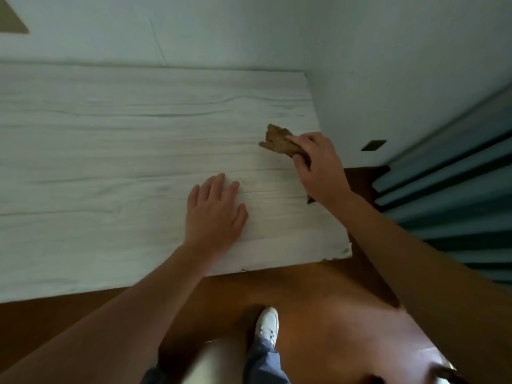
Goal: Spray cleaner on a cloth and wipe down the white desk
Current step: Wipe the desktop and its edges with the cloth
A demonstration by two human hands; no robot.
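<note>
While the right hand (318,164) is gripping a crumpled brown cloth (279,141) at the right of the frame, close to the right edge of the white table (110,134), the left hand (216,212) is lying flat on the tabletop near the centre, fingers straight and slightly spread, holding nothing. The cloth is being pinched between thumb and curled fingers, with its free end sticking out up and to the left of the knuckles. How much of it is actually touching the wood I cannot tell. No spray bottle is showing anywhere in view.

This is looking like the wiping step, and most of the surface, stretching away to the left of the frame, is probably waiting for its pass. To do it well, the cloth is wanting to be opened out and pressed flat under the palm rather than bunched in the fingers, so that a broad damp face is meeting the table. Strokes running along the printed grain, each overlapping the last, should be working from the wall (249,31) at the top of the frame toward the near edge. The left hand is bracing usefully, but it is covering a patch that needs wiping, so it should be shifting aside as the cloth approaches. The near right corner (339,253) is looking chipped, so lighter pressure there may be sparing the cloth a snag. Below, a white shoe (268,322) is planted on the brown floor (318,300).
</note>
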